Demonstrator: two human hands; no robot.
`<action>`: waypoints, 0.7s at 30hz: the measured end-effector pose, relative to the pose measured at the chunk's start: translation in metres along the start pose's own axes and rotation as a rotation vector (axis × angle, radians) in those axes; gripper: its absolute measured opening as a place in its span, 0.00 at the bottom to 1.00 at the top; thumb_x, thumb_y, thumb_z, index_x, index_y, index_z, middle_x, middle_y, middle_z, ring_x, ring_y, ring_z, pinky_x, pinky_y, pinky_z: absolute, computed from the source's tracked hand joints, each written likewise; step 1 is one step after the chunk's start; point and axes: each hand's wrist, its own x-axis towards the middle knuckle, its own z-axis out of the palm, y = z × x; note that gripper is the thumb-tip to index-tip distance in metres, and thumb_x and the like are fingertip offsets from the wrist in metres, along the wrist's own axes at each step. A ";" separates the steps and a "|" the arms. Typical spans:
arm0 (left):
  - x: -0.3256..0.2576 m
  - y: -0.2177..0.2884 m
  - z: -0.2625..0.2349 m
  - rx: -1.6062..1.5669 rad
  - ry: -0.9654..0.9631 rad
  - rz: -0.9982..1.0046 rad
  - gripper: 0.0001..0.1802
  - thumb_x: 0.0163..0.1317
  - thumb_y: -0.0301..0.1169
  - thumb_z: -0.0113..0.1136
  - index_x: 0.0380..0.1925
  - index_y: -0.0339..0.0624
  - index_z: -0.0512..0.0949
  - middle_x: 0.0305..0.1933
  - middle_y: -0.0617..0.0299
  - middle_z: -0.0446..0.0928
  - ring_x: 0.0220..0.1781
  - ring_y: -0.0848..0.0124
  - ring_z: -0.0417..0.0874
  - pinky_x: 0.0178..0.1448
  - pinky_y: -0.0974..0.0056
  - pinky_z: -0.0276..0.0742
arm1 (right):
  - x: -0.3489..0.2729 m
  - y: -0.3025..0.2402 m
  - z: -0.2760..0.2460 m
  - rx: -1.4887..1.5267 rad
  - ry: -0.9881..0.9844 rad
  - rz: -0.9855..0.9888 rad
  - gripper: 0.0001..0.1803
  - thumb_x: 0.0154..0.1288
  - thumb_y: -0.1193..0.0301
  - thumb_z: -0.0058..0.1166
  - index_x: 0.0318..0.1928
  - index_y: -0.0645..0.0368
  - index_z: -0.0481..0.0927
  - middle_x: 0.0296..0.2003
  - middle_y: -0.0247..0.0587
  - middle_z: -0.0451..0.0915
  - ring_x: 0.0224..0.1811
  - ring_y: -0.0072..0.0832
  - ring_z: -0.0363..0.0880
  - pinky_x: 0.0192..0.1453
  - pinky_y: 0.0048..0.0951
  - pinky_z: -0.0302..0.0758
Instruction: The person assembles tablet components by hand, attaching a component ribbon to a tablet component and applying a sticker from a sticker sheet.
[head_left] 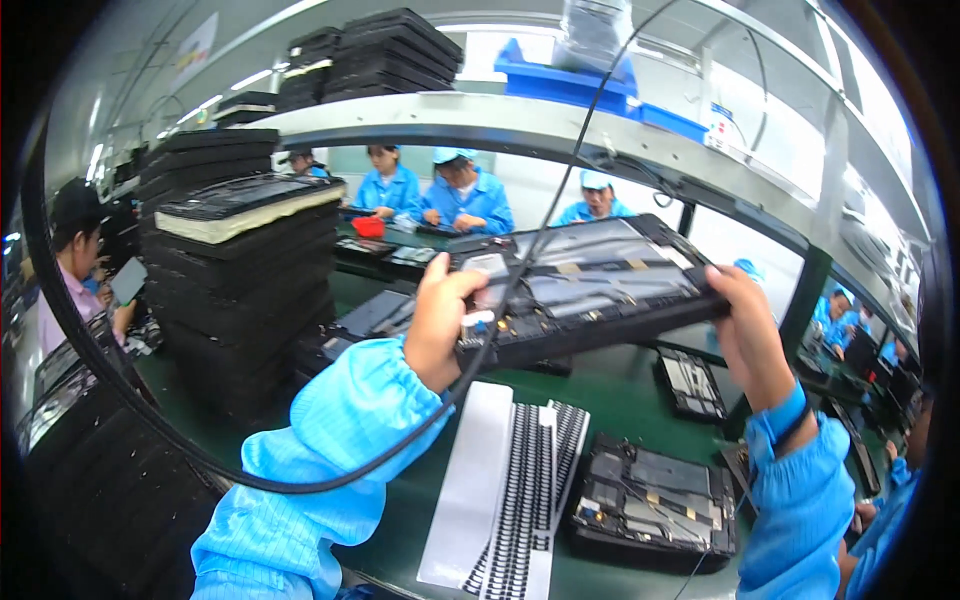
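Along the left edge of the desk (620,385) we note tall stacks of black trays (235,290), matte and ribbed, one layer near the top faced in pale foam. Our left hand (440,320) is closed on the left end of an opened tablet chassis (590,285), thumb over the top face; the unit is held in the air above the desk's middle, tilted up toward us. Its inner face shows glossy foil-like panels, small gold contacts and a rigid black frame. Below it on the green mat lies a white backing sheet (505,490) carrying rows of small black strips, flat and papery. Toward the front right corner sits a second opened chassis (655,505), with dark boards and thin wires exposed. Our right hand (750,330) clamps the held unit's right end, fingers wrapped under. Risk, as we judge it: the dangling black cable (520,270) crosses the unit and could snag it; an edge-only grip could slip and drop it onto the chassis beneath; bare thumbs may smudge the contacts.
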 end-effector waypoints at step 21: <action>-0.055 -0.028 -0.133 0.847 0.585 0.476 0.42 0.49 0.31 0.59 0.59 0.36 0.45 0.56 0.49 0.46 0.55 0.61 0.51 0.61 0.60 0.47 | 0.090 0.224 0.236 -0.125 -0.090 -0.038 0.12 0.52 0.67 0.51 0.34 0.62 0.78 0.31 0.45 0.78 0.36 0.30 0.75 0.44 0.27 0.68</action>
